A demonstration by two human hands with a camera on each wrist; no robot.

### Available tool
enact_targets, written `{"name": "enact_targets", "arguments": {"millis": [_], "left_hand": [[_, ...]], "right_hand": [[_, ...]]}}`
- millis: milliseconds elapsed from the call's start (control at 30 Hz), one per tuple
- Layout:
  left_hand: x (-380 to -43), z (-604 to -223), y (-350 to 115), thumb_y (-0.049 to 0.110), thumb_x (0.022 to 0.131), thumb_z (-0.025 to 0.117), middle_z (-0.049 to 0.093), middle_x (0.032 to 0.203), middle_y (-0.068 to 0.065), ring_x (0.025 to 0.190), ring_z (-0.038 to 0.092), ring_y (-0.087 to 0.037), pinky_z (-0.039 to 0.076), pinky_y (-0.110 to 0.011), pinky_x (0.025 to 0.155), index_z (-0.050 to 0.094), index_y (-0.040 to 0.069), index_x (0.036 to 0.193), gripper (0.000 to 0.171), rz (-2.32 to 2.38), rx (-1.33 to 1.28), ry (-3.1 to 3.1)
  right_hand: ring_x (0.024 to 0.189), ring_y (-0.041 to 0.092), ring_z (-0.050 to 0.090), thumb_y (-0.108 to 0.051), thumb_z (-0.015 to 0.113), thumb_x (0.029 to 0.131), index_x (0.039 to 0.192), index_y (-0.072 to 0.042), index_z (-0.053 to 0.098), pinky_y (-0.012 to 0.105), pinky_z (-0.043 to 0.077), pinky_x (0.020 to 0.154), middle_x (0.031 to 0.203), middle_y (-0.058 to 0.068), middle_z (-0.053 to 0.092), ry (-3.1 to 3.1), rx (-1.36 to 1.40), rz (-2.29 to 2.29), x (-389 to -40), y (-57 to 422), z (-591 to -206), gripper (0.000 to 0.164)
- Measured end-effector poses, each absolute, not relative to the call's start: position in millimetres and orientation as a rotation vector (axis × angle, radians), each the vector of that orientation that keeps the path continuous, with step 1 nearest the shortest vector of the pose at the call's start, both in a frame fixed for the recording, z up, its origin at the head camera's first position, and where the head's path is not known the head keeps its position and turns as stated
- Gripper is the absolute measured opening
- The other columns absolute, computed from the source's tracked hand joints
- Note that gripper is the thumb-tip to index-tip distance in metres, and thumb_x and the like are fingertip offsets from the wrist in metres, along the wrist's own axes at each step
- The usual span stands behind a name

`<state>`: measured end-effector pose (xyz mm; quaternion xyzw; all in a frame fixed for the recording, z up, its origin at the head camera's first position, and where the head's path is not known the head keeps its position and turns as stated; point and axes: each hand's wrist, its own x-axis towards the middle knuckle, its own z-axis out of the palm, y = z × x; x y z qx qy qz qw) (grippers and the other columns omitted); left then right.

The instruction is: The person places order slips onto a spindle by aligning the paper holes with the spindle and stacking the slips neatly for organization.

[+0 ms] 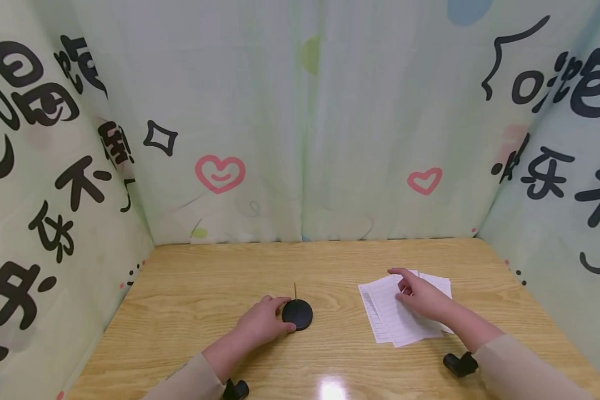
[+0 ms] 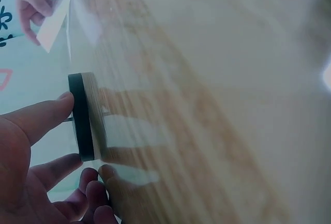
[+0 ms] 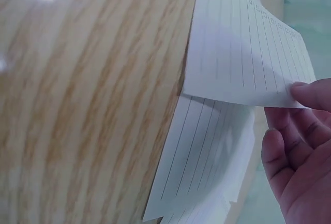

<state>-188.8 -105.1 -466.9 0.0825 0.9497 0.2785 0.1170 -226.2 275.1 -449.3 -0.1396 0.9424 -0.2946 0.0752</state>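
Note:
A paper spike (image 1: 297, 315) with a round black base and a thin upright rod sits on the wooden table. My left hand (image 1: 264, 321) holds the rim of the base, thumb on the near side and fingers on the far side. In the left wrist view the base (image 2: 81, 118) lies flat on the shiny tabletop. To the right, several lined paper sheets (image 1: 380, 314) overlap in a loose fan. My right hand (image 1: 422, 294) is over them and pinches the edge of the top sheet (image 3: 243, 53), which is lifted off those beneath.
Light curtains (image 1: 300, 122) with printed hearts and black characters enclose the table (image 1: 220, 272) at the back and both sides. Black wrist cameras (image 1: 460, 364) are worn on both wrists. A bright light reflection shows at the front of the tabletop.

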Motion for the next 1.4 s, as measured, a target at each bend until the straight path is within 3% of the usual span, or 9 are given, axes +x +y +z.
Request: {"name": "enact_targets", "arguments": {"millis": [433,833,1133,1400], "left_hand": [[-189,-470,-107,0.042,0.082,0.08,0.049,0.091,0.0,0.077,0.048,-0.019,0.038,-0.037,0.063,0.057,0.022,0.14,0.066,0.796,0.234,2.785],[-190,-469,-107,0.042,0.082,0.079,0.049,0.093,-0.001,0.078,0.049,-0.019,0.04,-0.038,0.064,0.056,0.021,0.14,0.066,0.797,0.271,2.797],[-189,-467,-105,0.042,0.082,0.079,0.049,0.092,-0.001,0.078,0.049,-0.02,0.039,-0.038,0.064,0.056,0.022,0.141,0.066,0.792,0.251,2.776],[-188,-471,-109,0.041,0.083,0.079,0.055,0.101,-0.002,0.088,0.056,-0.02,0.047,-0.043,0.073,0.055,0.019,0.141,0.067,0.845,0.241,2.771]], "right_hand": [[0.068,0.011,0.047,-0.002,0.061,0.096,0.142,-0.005,0.043,0.025,0.043,0.063,0.093,0.005,0.057,2.778,-0.549,-1.197,-218,258,-442,0.05],[0.073,0.018,0.056,-0.003,0.06,0.097,0.146,-0.007,0.04,0.033,0.05,0.065,0.095,0.011,0.059,2.589,-0.598,-1.457,-212,224,-419,0.053],[0.074,0.02,0.056,-0.001,0.059,0.097,0.147,-0.009,0.04,0.03,0.048,0.064,0.096,0.012,0.058,2.536,-0.649,-1.499,-209,207,-417,0.054],[0.075,0.021,0.056,-0.001,0.059,0.097,0.146,-0.009,0.041,0.032,0.049,0.065,0.096,0.011,0.058,2.514,-0.653,-1.515,-208,196,-418,0.053]]}}
